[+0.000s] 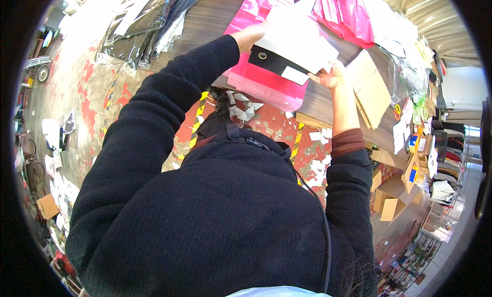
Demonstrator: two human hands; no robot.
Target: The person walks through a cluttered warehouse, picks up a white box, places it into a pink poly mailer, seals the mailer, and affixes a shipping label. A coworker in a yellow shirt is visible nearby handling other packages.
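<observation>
Before me a pink plastic bag (pixel 265 85) lies on the wood-grain table, its clear-looking lower edge reaching over the table's edge. On it rests a black flat piece (pixel 273 63) with a metal eyelet and a white label (pixel 295 75). White sheets (pixel 292 39), washed out by glare, cover its upper part. My left hand (pixel 250 35) is at the sheets' left edge, its fingertips lost in the brightness. My right hand (pixel 329 75) pinches the lower right corner of the white sheets between thumb and fingers, close to the black piece's right end.
More pink bags (pixel 346 16) are stacked at the back. Clear-wrapped dark garments (pixel 134 31) lie at the left. Right of my right hand are flat cardboard pieces (pixel 371 85) and orange-handled scissors (pixel 397 111). Open cardboard boxes (pixel 396 197) stand at the right; paper scraps litter the floor.
</observation>
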